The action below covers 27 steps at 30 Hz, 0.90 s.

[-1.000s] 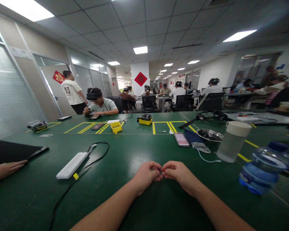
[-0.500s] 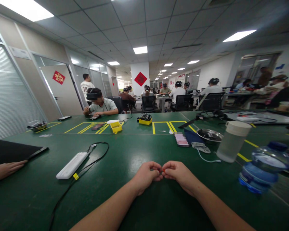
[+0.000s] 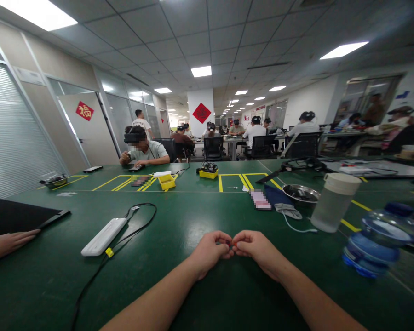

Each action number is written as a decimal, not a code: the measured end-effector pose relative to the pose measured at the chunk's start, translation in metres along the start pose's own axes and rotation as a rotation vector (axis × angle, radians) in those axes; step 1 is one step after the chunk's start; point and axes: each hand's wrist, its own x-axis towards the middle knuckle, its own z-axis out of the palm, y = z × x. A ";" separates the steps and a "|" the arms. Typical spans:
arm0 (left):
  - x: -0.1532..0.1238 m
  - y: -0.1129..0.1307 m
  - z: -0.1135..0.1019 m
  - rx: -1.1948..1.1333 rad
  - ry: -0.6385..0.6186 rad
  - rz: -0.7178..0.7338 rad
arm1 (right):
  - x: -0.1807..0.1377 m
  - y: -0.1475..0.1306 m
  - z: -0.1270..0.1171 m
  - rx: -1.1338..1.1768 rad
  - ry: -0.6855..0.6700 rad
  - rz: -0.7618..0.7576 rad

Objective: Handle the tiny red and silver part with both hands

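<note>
My left hand [image 3: 210, 252] and my right hand [image 3: 253, 244] meet fingertip to fingertip above the green table [image 3: 179, 220]. Both are closed in a pinch. Between the fingers shows a small red piece [image 3: 235, 244], mostly covered; its kind is too small to make out. Whether it is one piece or two, I cannot tell. The thumbs and forefingers of both hands press around it. Farther off, beyond my right hand, lie a phone [image 3: 260, 200] and a grey cloth [image 3: 288, 211].
At right stand a frosted bottle [image 3: 334, 202] and a blue water bottle [image 3: 374, 243]. A metal bowl [image 3: 301, 194] sits behind them. Left are a white power bank [image 3: 103, 237] with a black cable and another person's hand [image 3: 15, 243]. Yellow boxes [image 3: 167, 182] stand farther back.
My hands stay almost still, fingertips together on the small red piece. In the background, a standing person has moved to the right.
</note>
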 end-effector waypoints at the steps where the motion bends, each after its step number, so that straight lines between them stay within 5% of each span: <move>1: 0.000 0.000 0.000 0.003 -0.001 0.004 | 0.000 0.000 0.000 0.000 0.001 0.002; 27: 0.003 -0.002 0.000 -0.022 0.038 -0.008 | 0.000 0.000 0.001 -0.005 -0.010 -0.010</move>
